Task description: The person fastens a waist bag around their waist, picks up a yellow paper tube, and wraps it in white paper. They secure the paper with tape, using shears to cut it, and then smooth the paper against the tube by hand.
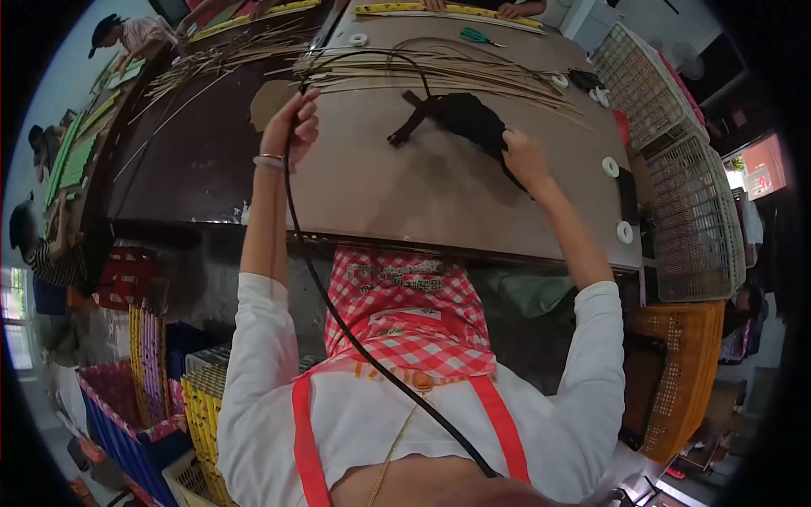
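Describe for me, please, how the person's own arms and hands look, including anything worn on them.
The bare left hand and bare right hand wear no gloves. A pale, ring-shaped bangle circles the left wrist; none shows on the right. The loose white fabric left sleeve and matching right sleeve end partway along the forearms.

Workshop, by the look of it. Broad worktable [363, 194] at 12 o'clock, thin strips [473, 72] strewn over it; pliers [481, 36] at 1. Plastic crates [688, 211] stacked at 3. Blue bin [118, 429], patterned rods [148, 363] at 8. Other people [139, 38] bent over work at 10.
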Motion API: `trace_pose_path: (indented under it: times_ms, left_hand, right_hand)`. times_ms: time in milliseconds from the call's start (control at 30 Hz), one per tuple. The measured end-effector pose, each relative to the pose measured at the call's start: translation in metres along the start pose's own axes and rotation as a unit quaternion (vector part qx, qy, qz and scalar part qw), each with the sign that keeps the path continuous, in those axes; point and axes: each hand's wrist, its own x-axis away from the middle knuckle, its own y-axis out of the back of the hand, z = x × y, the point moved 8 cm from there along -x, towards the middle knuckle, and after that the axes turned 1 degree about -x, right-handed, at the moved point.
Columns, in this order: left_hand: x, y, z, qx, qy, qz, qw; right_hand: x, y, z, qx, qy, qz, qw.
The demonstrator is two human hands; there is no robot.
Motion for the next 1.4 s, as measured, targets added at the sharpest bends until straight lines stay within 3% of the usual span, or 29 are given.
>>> trace_pose_path:
  times_ms: [33,100,133,200,233,267,300,333,367,433,467,500,567,633,700,767,833,900,967,1033,1067,1133,1167,1233,1267,1300,1367,1400]
  left_hand:
    - [0.006,-0.003,-0.019,-0.037,-0.027,-0.035,0.998]
    - [0.005,-0.023,-0.039,-0.120,-0.041,-0.022,0.992]
    - [0.003,-0.039,-0.045,-0.173,-0.053,-0.007,0.983]
    - [-0.007,-0.086,-0.040,-0.207,-0.040,0.069,0.975]
    - [-0.015,-0.108,-0.033,-0.237,-0.028,0.086,0.967]
    - [-0.027,-0.136,-0.023,-0.260,-0.033,0.129,0.957]
    - [-0.039,-0.165,-0.007,-0.281,-0.037,0.171,0.944]
    - [-0.053,-0.176,0.012,-0.334,-0.055,0.048,0.940]
    - [-0.075,-0.199,0.039,-0.339,-0.033,0.108,0.934]
    - [-0.120,-0.224,0.110,-0.367,0.047,0.095,0.924]
    - [-0.135,-0.233,0.147,-0.375,0.072,0.152,0.912]
    - [-0.149,-0.227,0.185,-0.501,0.124,0.134,0.846]
    - [-0.191,-0.194,0.257,-0.789,0.047,0.155,0.592]
    - [-0.150,-0.196,0.248,-0.841,-0.016,0.127,0.526]
    - [-0.115,-0.188,0.246,-0.868,-0.010,0.187,0.460]
    - [-0.073,-0.177,0.217,-0.801,-0.064,0.094,0.588]
    - [-0.029,-0.152,0.191,-0.786,-0.122,0.130,0.592]
    - [0.000,-0.110,0.167,-0.829,-0.132,0.089,0.537]
    - [0.017,-0.062,0.141,-0.847,-0.125,0.043,0.514]
    - [0.030,-0.029,0.111,-0.888,-0.115,-0.061,0.441]
    - [0.033,-0.013,0.096,-0.884,-0.126,-0.118,0.435]
    - [0.034,0.009,0.074,-0.859,-0.159,-0.223,0.432]
    - [0.032,0.018,0.072,-0.861,-0.156,-0.227,0.429]
    - [0.021,0.036,0.086,-0.900,-0.136,-0.130,0.393]
    - [0.024,0.042,0.088,-0.905,-0.193,-0.130,0.355]
    - [0.026,0.040,0.086,-0.905,-0.197,-0.134,0.352]
    - [0.035,0.037,0.086,-0.894,-0.119,-0.143,0.408]
    - [0.041,0.026,0.086,-0.893,-0.124,-0.144,0.409]
  right_hand:
    - [0.006,-0.013,0.008,0.060,-0.013,0.033,0.998]
    - [0.015,-0.004,0.040,0.047,0.044,-0.080,0.995]
    - [0.019,0.000,0.056,0.046,0.054,-0.083,0.994]
    - [0.037,-0.013,0.077,0.047,0.079,-0.084,0.992]
    - [0.043,-0.017,0.086,0.033,0.068,-0.009,0.997]
    - [0.045,-0.017,0.092,0.034,0.065,-0.007,0.997]
    - [0.049,-0.020,0.098,-0.002,0.061,0.008,0.998]
    - [0.053,-0.026,0.100,-0.038,0.057,0.022,0.997]
    - [0.054,-0.024,0.097,-0.080,0.052,0.000,0.995]
    - [0.049,-0.018,0.094,-0.103,0.059,0.003,0.993]
    - [0.049,-0.013,0.095,-0.128,0.065,0.004,0.990]
    - [0.048,-0.009,0.094,-0.157,0.063,0.003,0.986]
    - [0.053,-0.005,0.081,-0.168,0.062,0.034,0.983]
    - [0.078,0.020,0.057,-0.175,-0.119,0.064,0.975]
    - [0.106,0.041,0.027,-0.249,-0.132,0.048,0.958]
    - [0.138,0.071,-0.005,-0.263,-0.149,-0.041,0.952]
    - [0.180,0.061,-0.071,-0.209,-0.317,-0.006,0.925]
    - [0.164,0.070,-0.086,-0.198,-0.319,0.001,0.927]
    - [0.128,0.074,-0.091,-0.203,-0.301,-0.003,0.932]
    - [0.078,0.051,-0.088,-0.220,-0.237,-0.009,0.946]
    - [0.049,0.034,-0.088,-0.217,-0.185,-0.002,0.958]
    - [-0.007,-0.007,-0.074,-0.262,-0.186,0.086,0.943]
    - [-0.028,-0.036,-0.071,-0.277,-0.169,0.103,0.940]
    - [-0.065,-0.085,-0.057,-0.258,-0.118,0.159,0.946]
    - [-0.079,-0.100,-0.046,-0.225,-0.085,0.199,0.950]
    - [-0.090,-0.114,-0.044,-0.223,-0.081,0.196,0.952]
    - [-0.096,-0.157,-0.043,-0.165,-0.096,0.307,0.932]
    - [-0.099,-0.165,-0.045,-0.161,-0.095,0.304,0.934]
